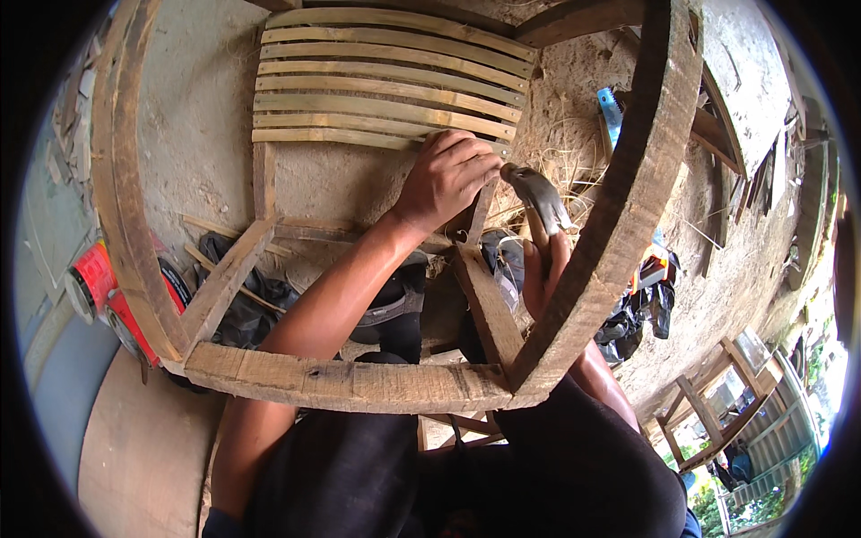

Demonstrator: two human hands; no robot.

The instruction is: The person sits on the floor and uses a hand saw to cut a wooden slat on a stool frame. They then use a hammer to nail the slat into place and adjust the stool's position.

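My right hand (547,262) is wrapped round the wooden handle of a claw hammer (538,199), partly hidden behind a rough frame beam. The hammer's face is close beside the fingertips of my left hand (453,170). That hand is closed in a pinch at the right end of the nearest slat, and what sits between its fingers is too small to make out. Several thin bamboo-like slats (377,100) lie in parallel rows across a wooden seat frame, with narrow gaps between them. Both my arms reach through the open wooden frame (359,384).
A thick beam (619,193) slants up on the right, and another post (121,179) stands left. A blue-handled tool (610,115) lies beyond the right beam among straw-like shavings. Red cans (94,282) are at the left. Another wooden frame (717,403) stands at the lower right.
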